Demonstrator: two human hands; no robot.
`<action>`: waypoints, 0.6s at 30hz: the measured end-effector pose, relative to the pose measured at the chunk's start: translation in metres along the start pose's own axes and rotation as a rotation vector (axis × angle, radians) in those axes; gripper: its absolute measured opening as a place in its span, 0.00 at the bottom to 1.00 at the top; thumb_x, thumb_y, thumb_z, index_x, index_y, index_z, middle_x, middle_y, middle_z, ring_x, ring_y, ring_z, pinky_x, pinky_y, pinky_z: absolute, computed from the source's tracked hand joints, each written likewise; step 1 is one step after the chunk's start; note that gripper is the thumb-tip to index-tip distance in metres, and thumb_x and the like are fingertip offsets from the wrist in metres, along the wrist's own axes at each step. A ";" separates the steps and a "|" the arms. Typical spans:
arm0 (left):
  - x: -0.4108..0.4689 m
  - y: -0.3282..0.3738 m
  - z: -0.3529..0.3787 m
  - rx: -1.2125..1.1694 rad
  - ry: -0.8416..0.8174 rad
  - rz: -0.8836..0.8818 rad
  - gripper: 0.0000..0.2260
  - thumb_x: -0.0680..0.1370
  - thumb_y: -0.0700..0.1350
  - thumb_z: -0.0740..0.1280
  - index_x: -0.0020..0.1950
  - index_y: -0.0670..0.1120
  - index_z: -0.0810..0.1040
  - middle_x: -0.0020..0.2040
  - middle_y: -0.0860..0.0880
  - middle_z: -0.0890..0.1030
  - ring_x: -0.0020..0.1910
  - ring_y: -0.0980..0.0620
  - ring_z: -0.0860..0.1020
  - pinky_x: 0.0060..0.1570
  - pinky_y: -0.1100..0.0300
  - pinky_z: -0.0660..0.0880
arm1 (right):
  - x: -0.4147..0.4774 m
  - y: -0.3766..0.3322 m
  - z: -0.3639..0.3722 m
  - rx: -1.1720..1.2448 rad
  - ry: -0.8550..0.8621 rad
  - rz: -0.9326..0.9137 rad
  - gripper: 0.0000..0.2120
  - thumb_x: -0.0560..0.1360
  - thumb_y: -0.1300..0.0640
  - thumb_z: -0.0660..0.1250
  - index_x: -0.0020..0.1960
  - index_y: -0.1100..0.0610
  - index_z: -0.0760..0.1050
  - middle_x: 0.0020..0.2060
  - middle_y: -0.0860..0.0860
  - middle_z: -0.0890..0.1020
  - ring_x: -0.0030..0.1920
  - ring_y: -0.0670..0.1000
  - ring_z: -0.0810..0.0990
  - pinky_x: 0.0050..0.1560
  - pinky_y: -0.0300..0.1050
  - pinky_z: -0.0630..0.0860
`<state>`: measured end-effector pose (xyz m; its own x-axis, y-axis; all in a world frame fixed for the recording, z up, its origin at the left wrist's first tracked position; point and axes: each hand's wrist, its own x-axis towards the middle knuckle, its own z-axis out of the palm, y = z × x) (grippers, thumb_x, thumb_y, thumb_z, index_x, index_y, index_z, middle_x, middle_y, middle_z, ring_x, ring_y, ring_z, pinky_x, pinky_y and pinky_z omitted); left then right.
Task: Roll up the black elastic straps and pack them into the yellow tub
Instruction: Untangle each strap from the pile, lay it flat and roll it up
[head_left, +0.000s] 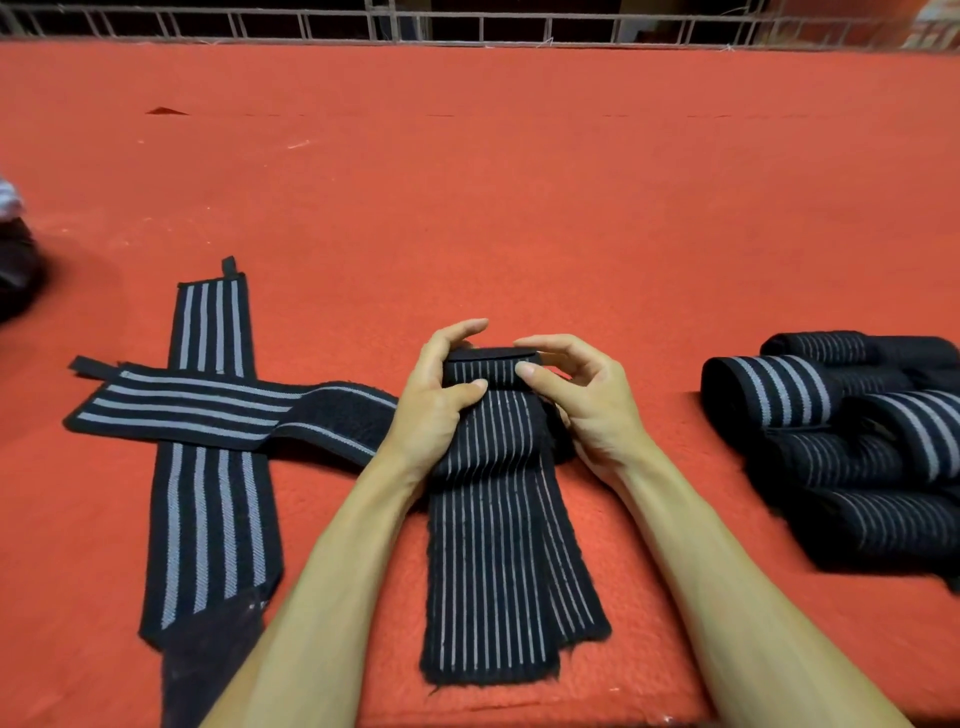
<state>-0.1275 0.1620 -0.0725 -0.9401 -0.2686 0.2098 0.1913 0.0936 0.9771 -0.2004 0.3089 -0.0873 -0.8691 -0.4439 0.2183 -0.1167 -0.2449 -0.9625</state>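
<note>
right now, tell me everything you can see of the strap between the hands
The strap is black, stretchy-looking woven fabric with thin pale stripes along its length and fuzzy edges. It lies flat on the red felt-like surface, its near end towards the person. Its far end is curled into a small roll with a black band on top. The left hand and right hand pinch that roll from either side. A second layer peeks out along its right edge.

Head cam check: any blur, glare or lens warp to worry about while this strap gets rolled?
Head view, centre: the left hand, right hand and the thin-striped strap they grip are sharp. Head view, left edge: a dark shape is smeared and unidentifiable. Head view, top: the railing bows slightly from wide-angle warp. Lighting is even, shadows soft, no glare.
</note>
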 end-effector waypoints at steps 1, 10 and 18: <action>0.000 0.000 0.001 -0.039 0.020 -0.024 0.22 0.75 0.33 0.64 0.66 0.51 0.72 0.57 0.47 0.76 0.49 0.59 0.77 0.49 0.66 0.75 | -0.001 0.000 0.001 -0.016 0.004 -0.024 0.10 0.73 0.66 0.71 0.53 0.58 0.81 0.49 0.56 0.84 0.49 0.51 0.81 0.50 0.45 0.78; -0.001 -0.001 0.003 -0.051 0.093 -0.042 0.05 0.80 0.43 0.64 0.56 0.46 0.74 0.45 0.53 0.80 0.38 0.65 0.79 0.39 0.70 0.75 | -0.002 -0.002 0.002 0.080 -0.049 -0.018 0.15 0.71 0.61 0.73 0.57 0.56 0.80 0.52 0.56 0.83 0.50 0.53 0.81 0.52 0.50 0.77; 0.005 -0.011 -0.029 -0.150 0.524 -0.058 0.02 0.81 0.44 0.64 0.49 0.50 0.76 0.47 0.52 0.79 0.46 0.56 0.77 0.48 0.63 0.75 | -0.001 0.004 -0.004 0.009 -0.169 0.044 0.22 0.69 0.64 0.70 0.63 0.59 0.75 0.55 0.57 0.83 0.53 0.52 0.81 0.54 0.46 0.79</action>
<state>-0.1264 0.1315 -0.0810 -0.6912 -0.7144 0.1085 0.2174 -0.0625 0.9741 -0.2018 0.3118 -0.0925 -0.7801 -0.5927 0.2002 -0.0750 -0.2291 -0.9705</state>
